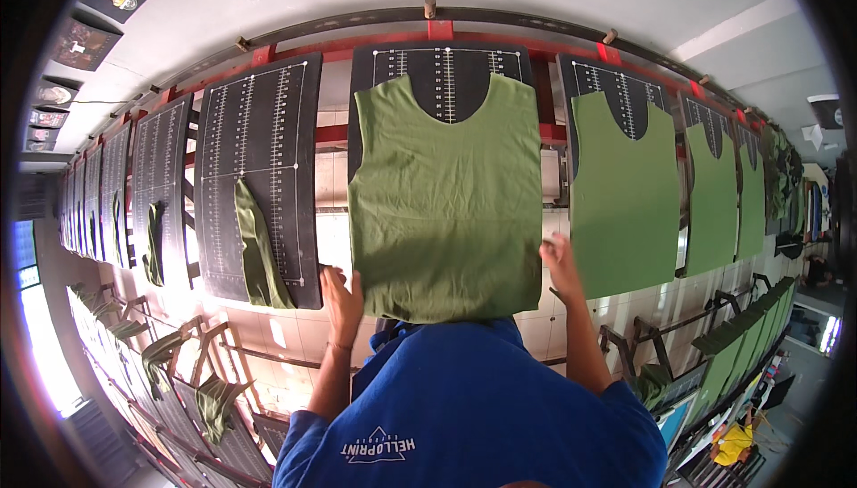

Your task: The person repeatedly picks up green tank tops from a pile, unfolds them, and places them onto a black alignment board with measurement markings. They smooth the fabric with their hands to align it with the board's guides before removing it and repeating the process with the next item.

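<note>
A green cut shirt panel (446, 202) with a scooped neckline lies over a black board (446, 64) marked with white ruler lines, straight in front of me. Light creases run across it, and its lower edge hangs over the board's near end, close to my body. My left hand (342, 300) is at the panel's lower left edge, thumb and fingers apart. Beside the right edge, a little higher, is my right hand (561, 266), its fingertips close to the cloth and its thumb spread away. Neither hand visibly grips the fabric.
To the right, another green panel (623, 202) lies flat on its board, with more beyond. On the left board (223, 131) rests a narrow folded green strip (257, 247). A red and dark metal frame (440, 29) carries the boards. Behind me stands another row with green cloth (214, 403).
</note>
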Tool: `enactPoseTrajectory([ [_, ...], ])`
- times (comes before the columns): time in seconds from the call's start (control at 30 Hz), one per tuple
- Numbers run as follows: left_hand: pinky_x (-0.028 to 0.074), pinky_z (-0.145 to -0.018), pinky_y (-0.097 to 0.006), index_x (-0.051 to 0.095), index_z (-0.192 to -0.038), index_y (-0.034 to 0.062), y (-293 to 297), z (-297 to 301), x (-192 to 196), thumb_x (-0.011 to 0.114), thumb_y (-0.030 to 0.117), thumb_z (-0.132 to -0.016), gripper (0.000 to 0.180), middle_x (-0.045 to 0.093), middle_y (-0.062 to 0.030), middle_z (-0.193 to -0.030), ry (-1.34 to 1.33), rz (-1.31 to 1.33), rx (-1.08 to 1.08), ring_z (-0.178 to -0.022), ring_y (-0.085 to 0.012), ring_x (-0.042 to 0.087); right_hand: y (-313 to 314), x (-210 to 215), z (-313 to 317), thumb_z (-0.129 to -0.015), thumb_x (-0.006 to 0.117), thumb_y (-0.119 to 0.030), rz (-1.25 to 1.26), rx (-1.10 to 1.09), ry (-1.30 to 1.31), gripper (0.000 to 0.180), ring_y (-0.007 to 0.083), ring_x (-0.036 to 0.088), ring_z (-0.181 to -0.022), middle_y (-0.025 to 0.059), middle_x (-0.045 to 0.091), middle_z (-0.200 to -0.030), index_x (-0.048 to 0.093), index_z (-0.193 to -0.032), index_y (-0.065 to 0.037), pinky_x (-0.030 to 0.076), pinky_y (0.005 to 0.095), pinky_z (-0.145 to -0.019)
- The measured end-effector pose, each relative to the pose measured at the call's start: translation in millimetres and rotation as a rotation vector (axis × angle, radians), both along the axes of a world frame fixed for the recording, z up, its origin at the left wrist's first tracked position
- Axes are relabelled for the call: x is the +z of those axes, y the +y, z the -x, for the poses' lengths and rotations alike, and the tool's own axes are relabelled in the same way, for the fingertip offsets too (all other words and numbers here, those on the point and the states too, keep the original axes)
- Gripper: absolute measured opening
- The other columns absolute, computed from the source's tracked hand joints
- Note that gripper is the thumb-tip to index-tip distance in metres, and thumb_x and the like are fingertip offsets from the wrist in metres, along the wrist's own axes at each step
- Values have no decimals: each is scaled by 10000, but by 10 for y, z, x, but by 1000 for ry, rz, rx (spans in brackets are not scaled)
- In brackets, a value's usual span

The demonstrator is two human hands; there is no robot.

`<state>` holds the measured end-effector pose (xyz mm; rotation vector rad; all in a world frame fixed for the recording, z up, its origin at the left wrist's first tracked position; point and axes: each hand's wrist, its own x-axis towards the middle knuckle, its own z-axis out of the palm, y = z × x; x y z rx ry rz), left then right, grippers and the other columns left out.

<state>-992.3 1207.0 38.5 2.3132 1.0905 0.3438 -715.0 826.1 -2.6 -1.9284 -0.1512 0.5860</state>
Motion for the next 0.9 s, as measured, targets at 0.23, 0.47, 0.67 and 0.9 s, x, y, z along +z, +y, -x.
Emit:
enactPoseTrajectory([
  [0.23, 420, -857, -467, 526, -1004, -7, -407, 405, 43, 669, 99, -902, 205, 539, -187, -960, 173, 54, -55, -947, -376, 515, -584, 250, 765, -994, 621, -358, 107, 62, 598, 493, 135, 606, -962, 61, 673, -1098, 593, -1310, 19, 485, 279, -849],
  [0.47, 463, -718, -393, 549, -1050, -4, -454, 488, 2, 585, 75, -950, 132, 562, -139, -810, 11, 280, 173, -763, -290, 567, -745, 427, 825, -971, 664, -264, 199, -48, 493, 257, 55, 536, -691, -47, 622, -788, 687, -1072, -29, 437, 238, -636],
  [0.67, 465, -660, -420, 578, -1012, -4, -415, 686, -99, 633, 180, -959, 200, 609, -168, -768, 83, 395, 159, -696, -305, 595, -798, 360, 878, -958, 677, -280, 306, -50, 442, 247, 55, 481, -604, -45, 571, -690, 691, -902, -40, 382, 234, -544],
  [0.9, 436, -632, -480, 527, -953, 15, -525, 708, 35, 570, 179, -1007, 178, 614, -214, -756, 142, 244, 123, -706, -399, 607, -938, 307, 931, -934, 713, -271, 403, 11, 343, 285, 52, 417, -549, -53, 481, -597, 655, -774, -42, 323, 250, -504],
])
